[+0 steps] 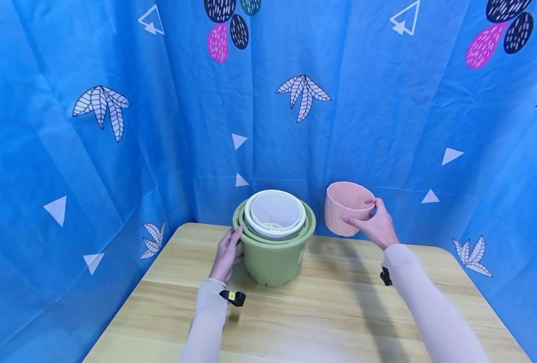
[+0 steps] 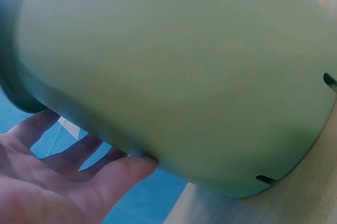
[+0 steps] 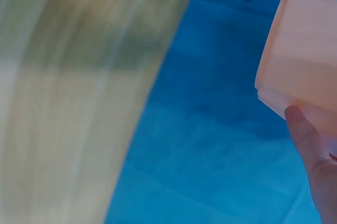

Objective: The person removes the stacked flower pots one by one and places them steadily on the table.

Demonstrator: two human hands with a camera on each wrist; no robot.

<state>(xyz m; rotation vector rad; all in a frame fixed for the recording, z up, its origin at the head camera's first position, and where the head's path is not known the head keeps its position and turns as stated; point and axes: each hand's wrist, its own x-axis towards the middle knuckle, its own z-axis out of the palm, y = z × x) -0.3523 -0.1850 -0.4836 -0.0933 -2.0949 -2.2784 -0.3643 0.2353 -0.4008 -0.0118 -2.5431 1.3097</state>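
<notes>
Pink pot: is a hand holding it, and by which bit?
Yes. The right hand pinches the pink pot at its rim, with the thumb on the outside wall.

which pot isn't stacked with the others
The pink pot: the right hand pinches it, apart from the rest. The others sit nested in the green and white stack on the table.
</notes>
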